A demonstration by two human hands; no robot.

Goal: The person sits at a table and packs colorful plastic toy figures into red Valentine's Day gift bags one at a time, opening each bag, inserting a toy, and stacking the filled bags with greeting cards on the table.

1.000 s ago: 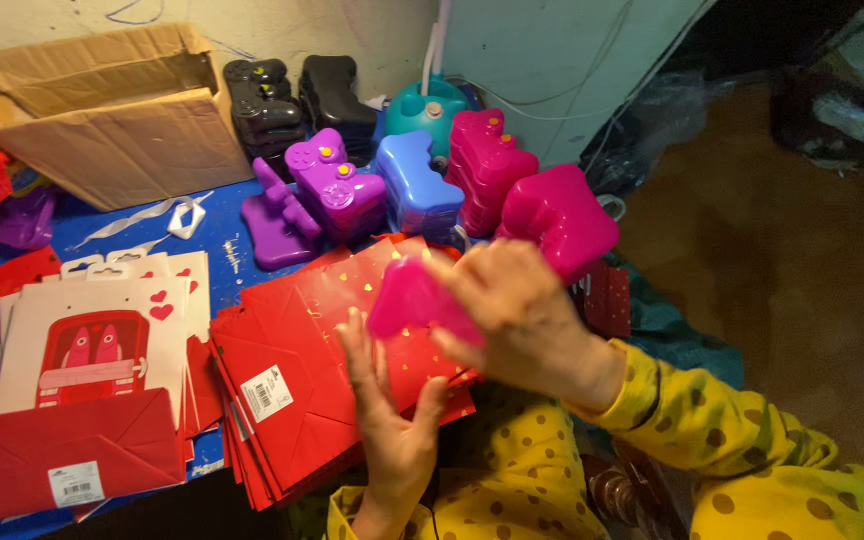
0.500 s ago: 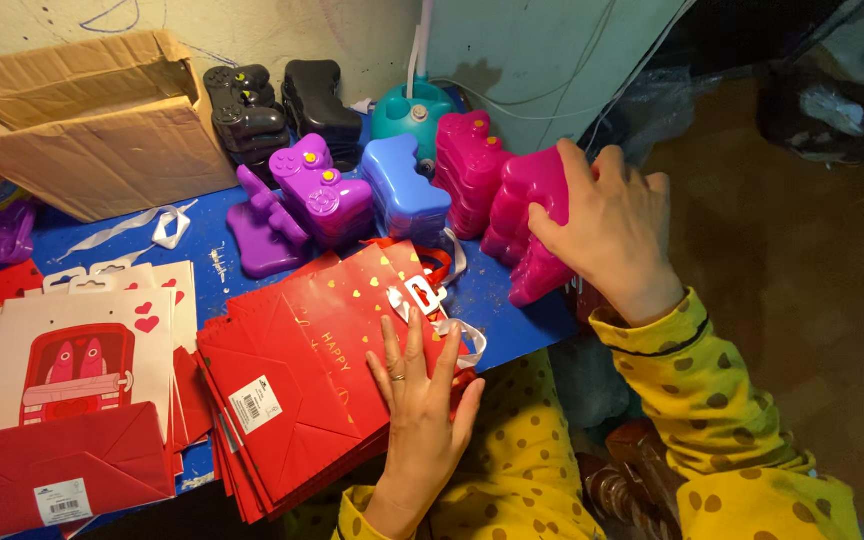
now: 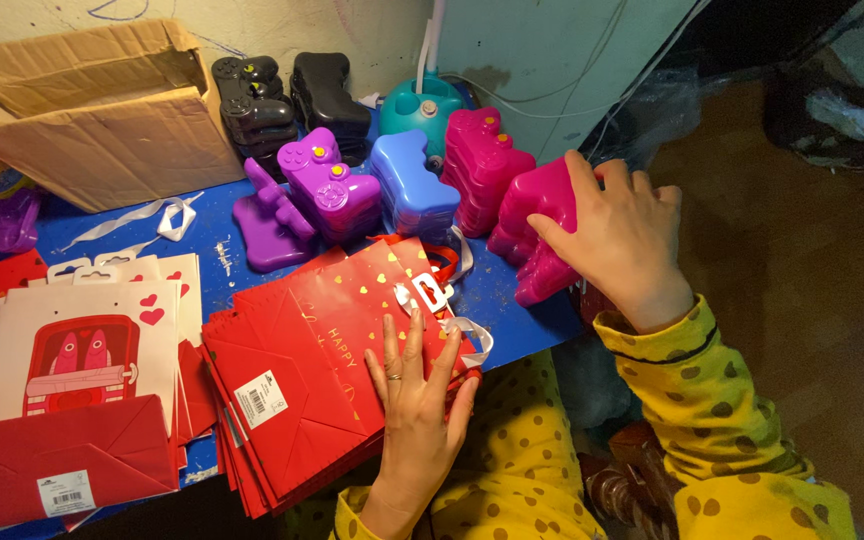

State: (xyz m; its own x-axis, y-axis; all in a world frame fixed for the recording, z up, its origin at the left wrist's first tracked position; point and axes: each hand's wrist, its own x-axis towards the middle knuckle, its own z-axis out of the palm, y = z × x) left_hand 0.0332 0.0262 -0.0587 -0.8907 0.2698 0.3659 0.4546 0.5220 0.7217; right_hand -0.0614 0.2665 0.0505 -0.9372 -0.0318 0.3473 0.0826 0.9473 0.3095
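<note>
Magenta plastic fills the right hand (image 3: 617,235): fingers spread and curled over the top of a stack of pink controller-shaped cases (image 3: 542,240), apparently steadying it at the tabletop's (image 3: 202,260) edge. At seven o'clock from it, the left hand (image 3: 417,400) lies flat, fingers fanned, pressing down a pile of red gift bags (image 3: 302,370), likely to stop them sliding. At ten o'clock stand blue cases (image 3: 412,185) and purple cases (image 3: 317,185); farther out, a cardboard box (image 3: 92,110).
</note>
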